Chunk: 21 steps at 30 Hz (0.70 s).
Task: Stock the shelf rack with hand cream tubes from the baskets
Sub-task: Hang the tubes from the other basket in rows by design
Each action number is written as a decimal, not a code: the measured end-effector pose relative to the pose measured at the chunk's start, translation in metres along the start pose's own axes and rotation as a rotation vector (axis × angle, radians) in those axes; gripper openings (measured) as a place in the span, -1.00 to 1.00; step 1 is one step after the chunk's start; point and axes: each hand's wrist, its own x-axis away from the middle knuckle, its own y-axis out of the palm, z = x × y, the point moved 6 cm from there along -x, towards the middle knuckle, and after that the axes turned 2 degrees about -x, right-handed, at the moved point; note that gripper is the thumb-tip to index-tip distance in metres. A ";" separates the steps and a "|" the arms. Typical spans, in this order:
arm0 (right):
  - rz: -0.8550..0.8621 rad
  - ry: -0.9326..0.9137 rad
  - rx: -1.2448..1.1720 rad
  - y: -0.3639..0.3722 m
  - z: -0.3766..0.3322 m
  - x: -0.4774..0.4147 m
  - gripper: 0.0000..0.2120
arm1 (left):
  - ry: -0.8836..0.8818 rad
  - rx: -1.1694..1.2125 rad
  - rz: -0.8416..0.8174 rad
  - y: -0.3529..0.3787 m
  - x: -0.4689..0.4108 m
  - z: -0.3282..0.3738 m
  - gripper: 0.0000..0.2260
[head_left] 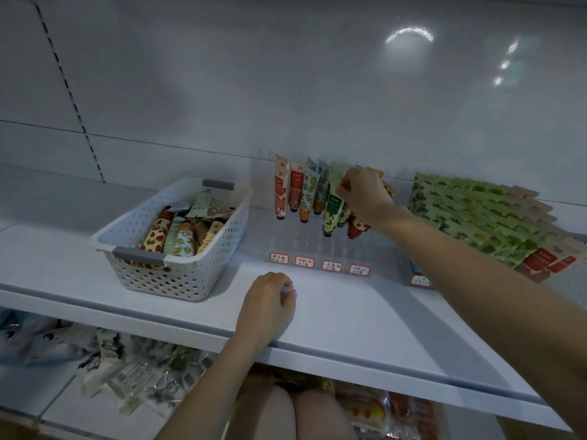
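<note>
Left hand [268,301] near shelf edge [381,366], right hand [365,195] gripping green tube [332,208]

We see a white perforated plastic basket [178,277] with grey grips, coral fruit-printed cream tubes [281,192], a green lemon-printed cream tube [332,211], and green leaf-patterned flat packets [476,217].

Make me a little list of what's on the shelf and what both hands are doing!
shelf: white
basket: white, holds mixed tubes, left of rack
rack: clear, standing tubes at its back
right hand: grips a green tube in the rack
left hand: rests on shelf, fingers curled
packets: green, right of rack
</note>
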 end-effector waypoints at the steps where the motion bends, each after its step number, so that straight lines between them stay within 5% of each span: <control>1: 0.004 -0.003 0.005 0.000 -0.001 0.001 -0.78 | -0.002 0.000 -0.001 0.000 0.000 0.000 -0.86; 21: 0.024 -0.033 0.016 0.003 -0.007 0.004 -0.83 | 0.007 0.007 -0.010 -0.001 0.001 0.001 -0.88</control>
